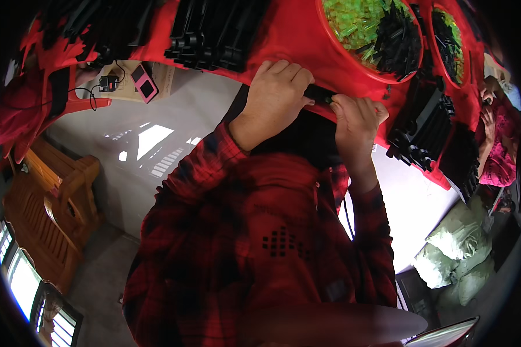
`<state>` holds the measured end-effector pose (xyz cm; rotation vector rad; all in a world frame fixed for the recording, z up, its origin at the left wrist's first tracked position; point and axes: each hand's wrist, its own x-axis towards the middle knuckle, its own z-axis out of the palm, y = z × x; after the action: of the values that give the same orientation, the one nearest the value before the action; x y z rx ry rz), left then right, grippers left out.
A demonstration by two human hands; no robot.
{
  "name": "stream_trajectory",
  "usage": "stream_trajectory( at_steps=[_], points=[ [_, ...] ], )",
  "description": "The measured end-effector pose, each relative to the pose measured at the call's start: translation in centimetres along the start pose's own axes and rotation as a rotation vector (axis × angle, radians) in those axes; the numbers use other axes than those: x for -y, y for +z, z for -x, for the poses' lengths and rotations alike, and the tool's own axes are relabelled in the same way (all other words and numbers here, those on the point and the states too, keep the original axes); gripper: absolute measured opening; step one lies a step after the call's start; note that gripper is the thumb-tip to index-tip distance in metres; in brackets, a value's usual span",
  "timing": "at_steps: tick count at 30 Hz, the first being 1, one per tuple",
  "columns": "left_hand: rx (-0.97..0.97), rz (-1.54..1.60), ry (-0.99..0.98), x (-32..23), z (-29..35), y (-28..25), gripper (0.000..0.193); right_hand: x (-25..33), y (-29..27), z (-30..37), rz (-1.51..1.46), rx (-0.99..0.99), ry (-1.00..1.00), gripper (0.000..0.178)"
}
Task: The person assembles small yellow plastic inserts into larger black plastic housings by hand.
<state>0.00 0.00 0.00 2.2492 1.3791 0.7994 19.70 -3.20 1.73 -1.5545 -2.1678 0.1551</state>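
Close to the front edge of the red-covered table (255, 63), both hands meet around a short black plastic piece (317, 93). My left hand (279, 95) is closed on its left end, with the back of the hand hiding much of it. At its right end, my right hand (356, 118) pinches with thumb and forefinger, where a tiny greenish spot shows; what that spot is I cannot make out. Beyond the hands stands a round red basin (337, 51) holding small yellow-green pieces (353, 20) and thin black strips (396, 43).
Long black plastic parts (214, 34) lie stacked at the table's far side, and more black parts (422, 118) at the right. A second basin (448, 46) stands far right, near another person (498, 139). A pink device (145, 84) rests on a cardboard box; white sacks (460, 248) sit lower right.
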Motion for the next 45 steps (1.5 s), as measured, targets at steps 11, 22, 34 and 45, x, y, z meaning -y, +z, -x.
stream_trajectory(
  at_steps=[11, 22, 34, 45],
  points=[
    [0.013, -0.129, -0.045, -2.2, 2.1, -1.4, 0.043, -1.9, -1.7, -4.5, 0.026, -0.332, 0.019, 0.014],
    [0.052, 0.090, -0.264, -3.6, 4.6, -2.6, 0.051, -4.7, 1.2, -12.3, 0.608, -0.353, -0.216, 0.014],
    [0.132, 0.412, -0.437, -3.9, 4.7, -2.8, 0.048, -1.1, -2.1, -6.4, -0.103, -0.227, 0.069, 0.026],
    [0.576, 1.513, -0.514, -3.5, 4.0, -2.8, 0.049, 1.4, -4.0, -2.4, -0.750, -0.160, 0.485, 0.027]
  ],
)
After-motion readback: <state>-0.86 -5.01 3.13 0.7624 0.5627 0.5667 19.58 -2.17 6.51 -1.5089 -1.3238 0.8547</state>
